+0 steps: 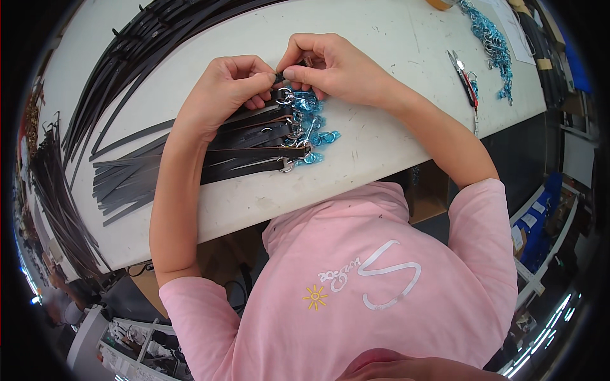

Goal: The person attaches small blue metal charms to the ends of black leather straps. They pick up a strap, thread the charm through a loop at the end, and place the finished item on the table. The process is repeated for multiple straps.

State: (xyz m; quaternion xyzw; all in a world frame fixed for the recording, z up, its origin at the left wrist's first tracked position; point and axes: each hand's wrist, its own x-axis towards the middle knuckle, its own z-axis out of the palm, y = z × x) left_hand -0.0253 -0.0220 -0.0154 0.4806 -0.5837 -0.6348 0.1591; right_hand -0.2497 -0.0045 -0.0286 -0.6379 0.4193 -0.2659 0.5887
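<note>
Over the white table (pixel 368 146), my left hand (pixel 222 89) and my right hand (pixel 333 70) meet with thumbs and forefingers pinched. Between the fingertips is a small piece of black strap (pixel 279 78); most of it is hidden. A bit of metal shows inside the curled fingers of my right hand, too small to name. Just below my hands lies a row of black straps (pixel 254 153), side by side. Metal rings (pixel 287 166) sit at their right ends, along with hardware wrapped in blue plastic film (pixel 311 120). Their grey tails fan out beneath my left forearm.
Long black strips (pixel 111 70) curve along the table's far left, and another bundle (pixel 54 171) hangs at its left edge. At right lie red-handled snips (pixel 469 89) and a pile of blue-wrapped metal hardware (pixel 492 41). The table's near edge runs before my body.
</note>
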